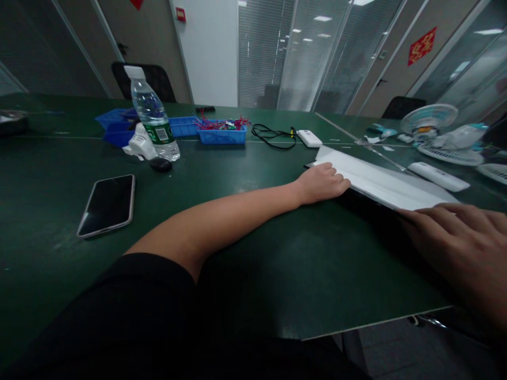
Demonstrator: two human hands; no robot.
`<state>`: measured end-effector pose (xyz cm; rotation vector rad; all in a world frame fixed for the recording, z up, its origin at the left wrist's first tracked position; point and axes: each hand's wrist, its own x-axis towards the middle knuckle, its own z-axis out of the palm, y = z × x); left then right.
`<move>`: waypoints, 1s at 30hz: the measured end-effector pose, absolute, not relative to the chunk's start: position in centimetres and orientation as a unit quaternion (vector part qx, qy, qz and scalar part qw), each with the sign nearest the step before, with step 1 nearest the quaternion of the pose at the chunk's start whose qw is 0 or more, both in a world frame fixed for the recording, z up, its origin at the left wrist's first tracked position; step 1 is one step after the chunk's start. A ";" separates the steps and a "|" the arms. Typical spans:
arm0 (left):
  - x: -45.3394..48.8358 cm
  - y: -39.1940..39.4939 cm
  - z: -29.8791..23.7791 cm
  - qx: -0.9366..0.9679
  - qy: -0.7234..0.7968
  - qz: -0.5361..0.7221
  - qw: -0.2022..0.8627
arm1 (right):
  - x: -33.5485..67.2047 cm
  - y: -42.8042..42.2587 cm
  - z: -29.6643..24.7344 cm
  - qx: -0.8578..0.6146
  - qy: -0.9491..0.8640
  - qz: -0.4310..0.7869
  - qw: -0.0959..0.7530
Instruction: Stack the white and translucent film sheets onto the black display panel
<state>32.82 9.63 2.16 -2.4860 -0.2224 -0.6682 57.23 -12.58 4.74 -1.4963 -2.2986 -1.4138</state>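
Observation:
A flat white sheet-like board [376, 182] lies on the green table [245, 253], over something dark beneath it. My left hand [321, 182] reaches across to its near left corner, fingers curled onto the edge. Over at the near right end, my right hand [459, 240] rests with fingers stretched flat, touching the board's edge. Neither hand lifts anything.
A phone [108, 203] lies face up at left. Behind it stand a water bottle [153, 117], a white device [139, 143], blue trays [222, 134] with red wires, a black cable [273, 136] and a white box [309, 138]. Small fans [433, 124] sit far right. The table edge runs near right.

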 end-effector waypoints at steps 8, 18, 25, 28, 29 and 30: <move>32.7 10.2 1.3 -0.911 -0.087 -0.277 0.294 | 57.5 -11.3 4.0 -0.475 -0.758 -0.448 0.015; 31.9 10.3 0.7 -0.920 -0.061 -0.265 0.281 | 57.4 -9.3 3.5 -0.587 -0.756 -0.287 -0.046; 28.8 8.0 0.9 -0.915 -0.035 -0.259 0.308 | 59.6 -8.2 4.0 -0.659 -0.748 -0.075 -0.014; 25.8 6.1 1.0 -0.923 -0.060 -0.217 0.312 | 59.3 -8.1 4.3 -0.658 -0.753 0.000 -0.002; 24.6 5.5 1.1 -0.926 -0.064 -0.204 0.312 | 59.2 -8.0 4.5 -0.660 -0.751 0.025 0.002; 23.3 4.8 1.2 -0.928 -0.066 -0.194 0.310 | 59.1 -7.9 4.7 -0.664 -0.746 0.047 0.004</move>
